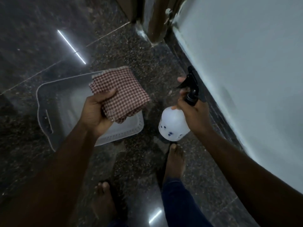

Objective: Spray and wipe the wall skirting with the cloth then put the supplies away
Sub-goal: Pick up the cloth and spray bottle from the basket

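Cloth (124, 92) hovers over basket rim (38, 99), bottle (173, 123) near skirting (219, 122).

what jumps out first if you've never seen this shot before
The red-and-white checked cloth gripped in the left hand draws the eye, held above a pale plastic basket on the dark speckled floor. To its right, the right hand holds a white spray bottle with a black trigger, close beside the pale wall.
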